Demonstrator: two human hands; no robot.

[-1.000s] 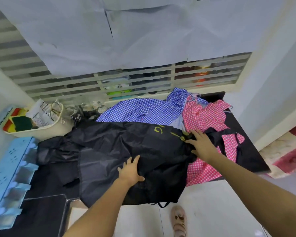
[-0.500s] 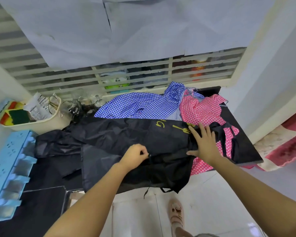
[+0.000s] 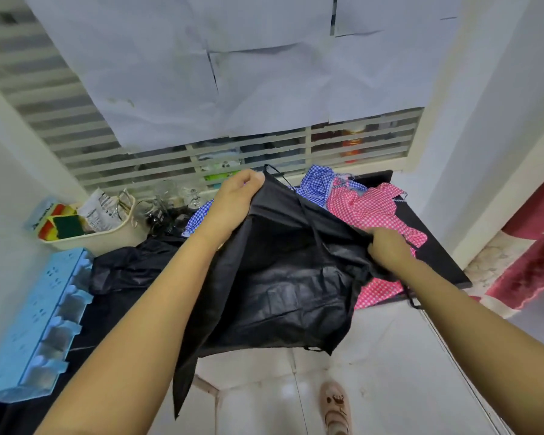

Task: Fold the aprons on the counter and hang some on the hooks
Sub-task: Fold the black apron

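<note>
Now the black apron (image 3: 280, 284) hangs lifted off the counter (image 3: 434, 252), where a moment ago it lay flat under both palms. The left hand (image 3: 233, 202) pinches its top edge at upper centre, and the right hand (image 3: 387, 249) grips the edge at centre right. A fold is probably starting. The pink apron (image 3: 368, 208) and blue apron (image 3: 314, 183) wait behind.
</note>
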